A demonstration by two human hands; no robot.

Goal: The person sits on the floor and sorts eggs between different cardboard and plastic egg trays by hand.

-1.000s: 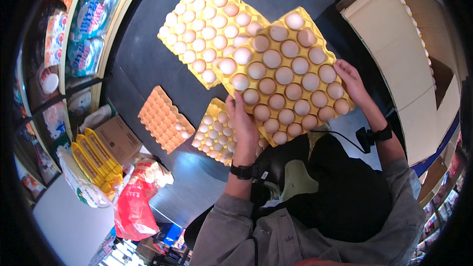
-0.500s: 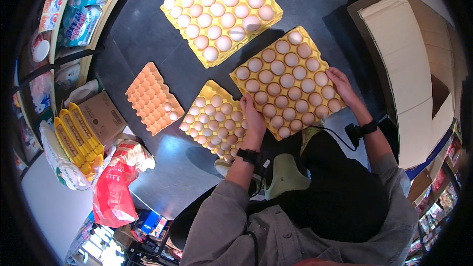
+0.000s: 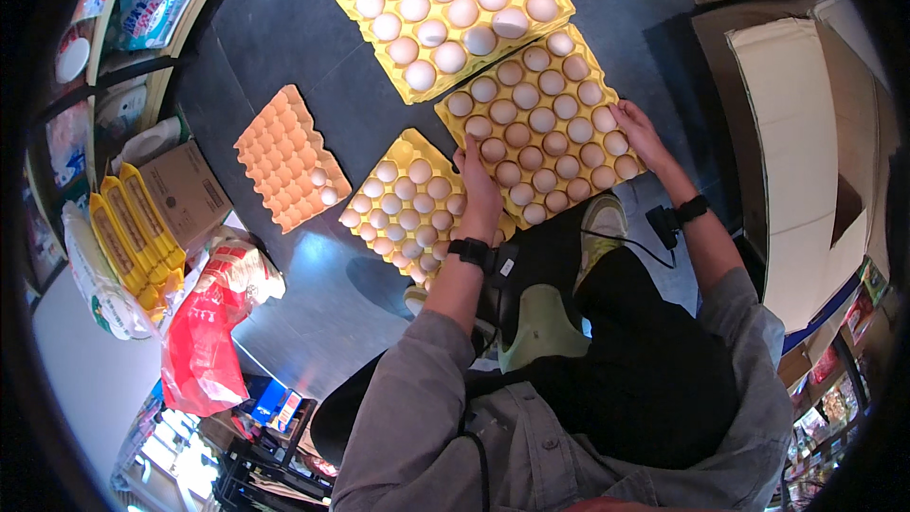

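A yellow egg tray [image 3: 584, 45] full of eggs is between my two hands. My left hand [image 3: 482, 192] grips its left near edge, and my right hand [image 3: 645, 139] grips its right edge. Its far left side adjoins a stack of yellow trays [image 3: 414, 96] full of eggs. Left of my left hand lies another yellow tray [image 3: 409, 140] with many eggs, partly hidden by my forearm. An orange tray [image 3: 277, 147], mostly bare, sits further left with two eggs [image 3: 323, 186] in it. The fingers under the held tray are hidden.
Cardboard boxes [image 3: 787, 133] stand on the right. On the left are a shelf [image 3: 204, 0] of packages, a brown carton [image 3: 190, 194], yellow packs [image 3: 133, 228] and a red-and-white bag [image 3: 204, 351]. A green stool [image 3: 540, 327] is between my legs, near my shoe [image 3: 603, 228].
My hands have shifted the held egg tray away from me, closing the gap to the stacked trays. More of my right shoe shows now. The view has also shifted slightly.
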